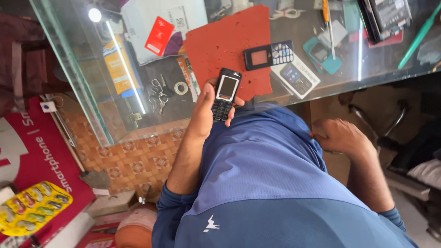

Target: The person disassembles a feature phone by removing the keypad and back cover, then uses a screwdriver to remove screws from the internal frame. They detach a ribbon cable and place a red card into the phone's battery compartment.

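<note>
My left hand (205, 110) grips a small black keypad phone (226, 94) with a pale screen, held upright just over the near edge of the glass counter (78, 69). My right hand (340, 137) rests low at my side against my blue shirt, fingers curled, with nothing visible in it. Behind the held phone lies a red-brown mat (225, 41). On its right edge sits a black phone front cover (268, 54) with a blue keypad, and a white keypad phone (296, 76) lies beside it.
A teal phone body (321, 55) with a screwdriver (329, 25) over it lies at the back right. Keys (158, 94) and a tape roll (181, 87) show under the glass. A yellow blister pack (32, 207) lies at lower left, a chair (390, 124) at right.
</note>
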